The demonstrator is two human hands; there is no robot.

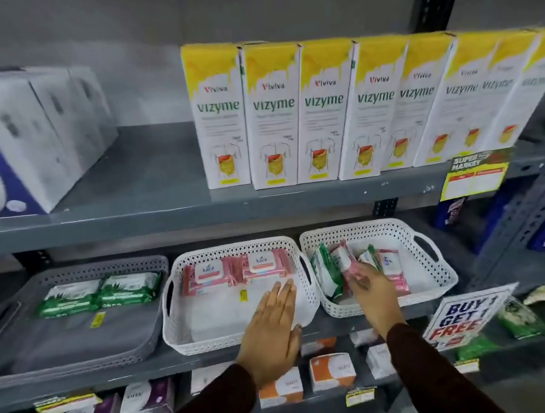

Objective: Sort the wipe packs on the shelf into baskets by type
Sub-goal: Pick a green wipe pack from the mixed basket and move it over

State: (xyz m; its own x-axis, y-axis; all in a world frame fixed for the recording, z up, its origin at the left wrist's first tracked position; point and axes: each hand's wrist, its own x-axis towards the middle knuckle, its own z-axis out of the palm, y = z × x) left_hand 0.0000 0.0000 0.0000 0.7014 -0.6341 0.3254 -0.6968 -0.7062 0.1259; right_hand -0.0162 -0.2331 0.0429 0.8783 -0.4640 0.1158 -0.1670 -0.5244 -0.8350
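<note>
Three baskets stand side by side on the middle shelf. The grey basket on the left holds two green wipe packs. In the middle white basket lie two pink wipe packs at the back. The right white basket holds a jumble of green wipe packs and pink ones. My left hand rests flat and open on the front right rim of the middle basket. My right hand reaches into the right basket, its fingers closed on a pink wipe pack.
Tall yellow-and-white boxes line the shelf above, with white and blue boxes to the left. A "buy 1 get 1 free" sign hangs at the right. Small boxes fill the shelf below.
</note>
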